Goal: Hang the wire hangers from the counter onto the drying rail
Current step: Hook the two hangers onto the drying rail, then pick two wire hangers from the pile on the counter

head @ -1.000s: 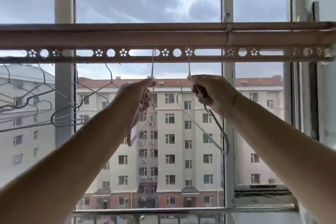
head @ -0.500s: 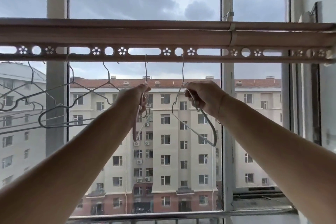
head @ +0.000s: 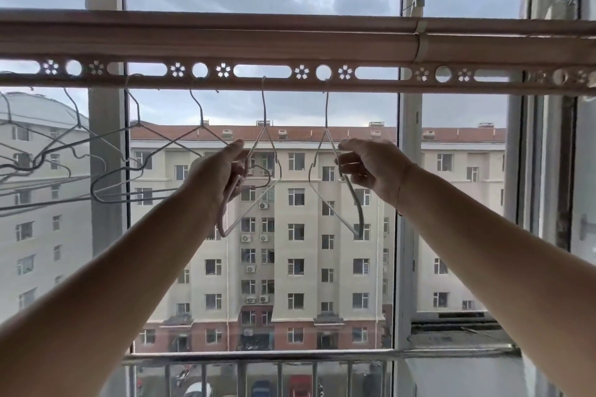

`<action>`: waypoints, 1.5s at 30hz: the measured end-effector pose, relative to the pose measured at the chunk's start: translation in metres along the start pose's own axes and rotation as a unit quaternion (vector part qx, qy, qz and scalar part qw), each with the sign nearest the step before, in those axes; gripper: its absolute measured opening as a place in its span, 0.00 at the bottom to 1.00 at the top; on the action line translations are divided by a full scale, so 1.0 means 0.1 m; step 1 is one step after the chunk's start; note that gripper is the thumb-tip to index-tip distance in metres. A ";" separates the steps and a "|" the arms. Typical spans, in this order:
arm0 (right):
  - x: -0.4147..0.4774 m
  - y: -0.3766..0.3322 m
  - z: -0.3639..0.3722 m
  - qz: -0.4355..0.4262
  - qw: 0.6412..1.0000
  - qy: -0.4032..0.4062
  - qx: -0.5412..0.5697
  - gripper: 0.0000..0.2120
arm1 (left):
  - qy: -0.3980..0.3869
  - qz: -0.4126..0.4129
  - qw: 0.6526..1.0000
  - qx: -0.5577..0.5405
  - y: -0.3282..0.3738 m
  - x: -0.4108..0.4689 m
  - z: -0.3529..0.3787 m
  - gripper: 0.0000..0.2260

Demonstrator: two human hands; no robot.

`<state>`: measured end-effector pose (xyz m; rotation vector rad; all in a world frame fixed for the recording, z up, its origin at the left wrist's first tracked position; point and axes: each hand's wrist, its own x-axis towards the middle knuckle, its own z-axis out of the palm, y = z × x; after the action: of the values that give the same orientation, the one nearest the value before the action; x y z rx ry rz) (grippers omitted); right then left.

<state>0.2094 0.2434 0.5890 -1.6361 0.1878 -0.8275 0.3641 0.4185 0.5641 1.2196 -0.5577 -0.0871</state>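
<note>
Where the drying rail (head: 290,42) passes the left window post, several hung hangers (head: 138,122) dangle tilted and overlapping, hooks at the rail's perforated strip. Left arm raised; left hand (head: 222,171) has its fingers curled round the shoulder wire of the pale hanger (head: 263,106), whose hook sits in a long slot of the strip. Just right of it and apart from it is the second hanger (head: 326,106), hook through a round hole, body hanging straight down. Right hand (head: 374,167) pinches this hanger's right shoulder wire between thumb and curled fingers. Apartment block (head: 290,267) beyond the glass.
</note>
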 end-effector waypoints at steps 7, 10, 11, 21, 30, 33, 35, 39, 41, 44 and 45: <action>-0.45 0.62 -0.37 0.006 0.996 0.064 -0.069 0.07 | 0.059 -0.004 0.997 -0.056 -0.49 -0.54 -0.18 0.07; -0.71 0.98 -0.57 0.020 0.992 0.082 -0.089 0.09 | 0.060 -0.033 0.998 -0.017 -0.84 -0.79 -0.10 0.08; -0.79 1.10 -0.65 0.026 0.991 0.089 -0.095 0.09 | 0.055 -0.047 0.997 -0.006 -0.97 -0.88 -0.07 0.08; -1.87 2.19 -1.54 0.090 0.970 0.181 -0.132 0.09 | -0.049 -0.171 0.978 0.106 -2.34 -1.78 0.42 0.09; -3.39 3.10 -2.24 0.222 0.926 0.261 -0.160 0.16 | -0.189 -0.208 0.936 0.210 -3.13 -2.84 1.10 0.16; -3.84 3.30 -2.51 0.272 0.905 0.287 -0.159 0.16 | -0.220 -0.224 0.923 0.224 -3.39 -3.12 1.36 0.16; -4.08 3.40 -2.70 0.297 0.891 0.305 -0.159 0.16 | -0.238 -0.243 0.914 0.222 -3.53 -3.30 1.53 0.17; -4.33 3.48 -3.07 0.320 0.866 0.342 -0.176 0.18 | -0.268 -0.269 0.897 0.224 -3.78 -3.55 1.88 0.16; -4.37 3.51 -3.24 0.324 0.855 0.359 -0.187 0.18 | -0.280 -0.264 0.891 0.241 -3.87 -3.61 2.04 0.17; -4.35 3.58 -3.46 0.333 0.837 0.381 -0.210 0.19 | -0.286 -0.251 0.888 0.260 -4.02 -3.62 2.26 0.17; -4.33 3.62 -3.53 0.336 0.832 0.387 -0.214 0.19 | -0.290 -0.249 0.886 0.264 -4.07 -3.60 2.33 0.17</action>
<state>-0.2049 0.1063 0.0866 -1.3693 1.5282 -0.8709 0.0414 0.1999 0.1196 1.8693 -0.8024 -0.8030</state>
